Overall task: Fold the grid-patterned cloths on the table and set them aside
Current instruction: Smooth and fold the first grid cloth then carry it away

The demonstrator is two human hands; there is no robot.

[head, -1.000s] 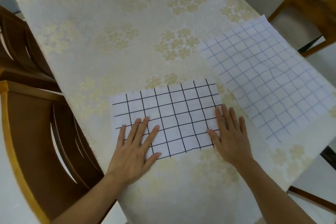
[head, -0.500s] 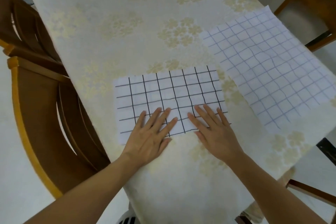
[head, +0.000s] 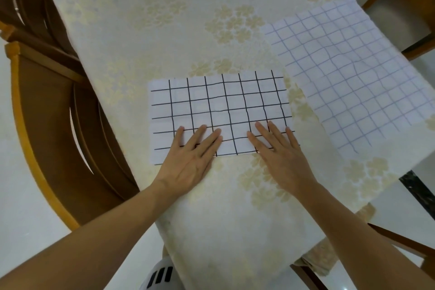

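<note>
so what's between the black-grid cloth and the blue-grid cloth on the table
Nothing lies between them. The head view shows only a bare strip of floral tablecloth separating the black-grid cloth from the blue-grid cloth; they do not touch.

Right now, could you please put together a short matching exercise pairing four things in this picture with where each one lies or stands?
Things:
1. black-grid cloth
2. blue-grid cloth
3. left hand
4. wooden chair

Places or states:
A. spread out flat at the table's right edge, untouched
B. stands off the table's left side
C. fingers pressed flat on the near left part of the black-grid cloth
D. lies as a rectangle in the middle of the floral tablecloth, under both hands' fingertips

Pairs: 1-D, 2-A, 3-C, 4-B
</note>
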